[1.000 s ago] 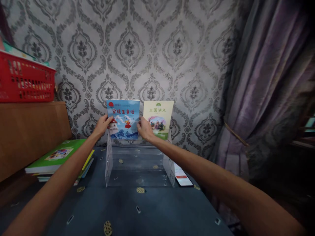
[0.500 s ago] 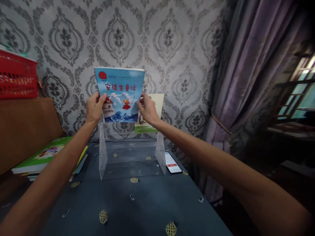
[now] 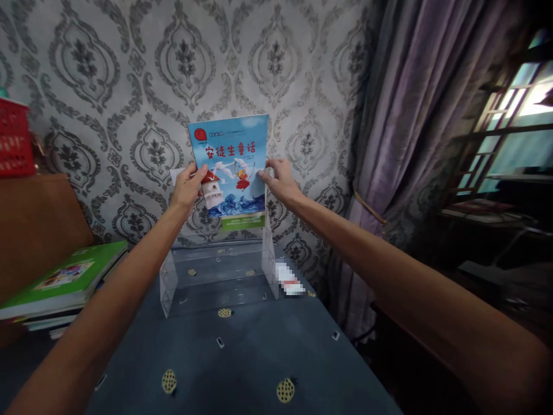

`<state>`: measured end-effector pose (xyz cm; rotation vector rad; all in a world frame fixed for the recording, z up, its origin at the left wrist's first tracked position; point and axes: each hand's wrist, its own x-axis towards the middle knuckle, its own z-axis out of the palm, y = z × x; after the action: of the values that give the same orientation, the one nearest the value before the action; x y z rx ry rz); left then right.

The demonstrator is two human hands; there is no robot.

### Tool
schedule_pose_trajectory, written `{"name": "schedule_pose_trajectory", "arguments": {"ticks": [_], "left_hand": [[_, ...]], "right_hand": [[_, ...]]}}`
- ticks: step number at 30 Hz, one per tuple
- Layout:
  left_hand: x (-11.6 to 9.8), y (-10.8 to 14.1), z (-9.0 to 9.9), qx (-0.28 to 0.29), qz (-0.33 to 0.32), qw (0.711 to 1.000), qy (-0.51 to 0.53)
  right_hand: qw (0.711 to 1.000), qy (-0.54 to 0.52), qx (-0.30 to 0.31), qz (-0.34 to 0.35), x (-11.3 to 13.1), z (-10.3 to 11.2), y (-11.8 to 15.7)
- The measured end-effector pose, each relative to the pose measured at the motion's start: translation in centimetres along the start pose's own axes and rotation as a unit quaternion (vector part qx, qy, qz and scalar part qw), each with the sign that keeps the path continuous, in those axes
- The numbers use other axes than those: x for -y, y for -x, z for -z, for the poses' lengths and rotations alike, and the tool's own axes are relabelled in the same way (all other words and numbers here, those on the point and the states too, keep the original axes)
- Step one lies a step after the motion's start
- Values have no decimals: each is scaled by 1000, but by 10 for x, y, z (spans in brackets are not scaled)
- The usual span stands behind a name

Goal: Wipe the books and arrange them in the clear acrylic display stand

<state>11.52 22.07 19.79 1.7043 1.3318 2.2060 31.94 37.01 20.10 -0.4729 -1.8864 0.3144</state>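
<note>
A blue picture book with red title characters is held upright above a clear plastic rack. My left hand grips its left edge, thumb on the cover. On the right edge, my right hand pinches the book between thumb and fingers. Behind it is a second book, whose green lower strip shows below the blue one; most of that book is hidden. The rack stands on the dark blue tablecloth.
A stack of books with a green cover lies on the left, beside a brown box-like piece with a red basket on top. A blurred-out phone lies right of the rack. A purple curtain hangs at the right.
The blue book has moved right relative to the rack and now covers most of the second book. Both hands moved with it, still holding it. The view has shifted to the right.
</note>
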Motion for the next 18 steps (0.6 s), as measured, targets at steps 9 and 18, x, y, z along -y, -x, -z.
{"name": "schedule_pose_trajectory", "arguments": {"ticks": [9,18], "left_hand": [[19,-5,-8,33,117,992,25],[28,-15,-18,55,129,990,6]], "right_hand": [[983,-166,55,-59,-13,-2,6],[958,-252,87,-110,-29,-8,2]]}}
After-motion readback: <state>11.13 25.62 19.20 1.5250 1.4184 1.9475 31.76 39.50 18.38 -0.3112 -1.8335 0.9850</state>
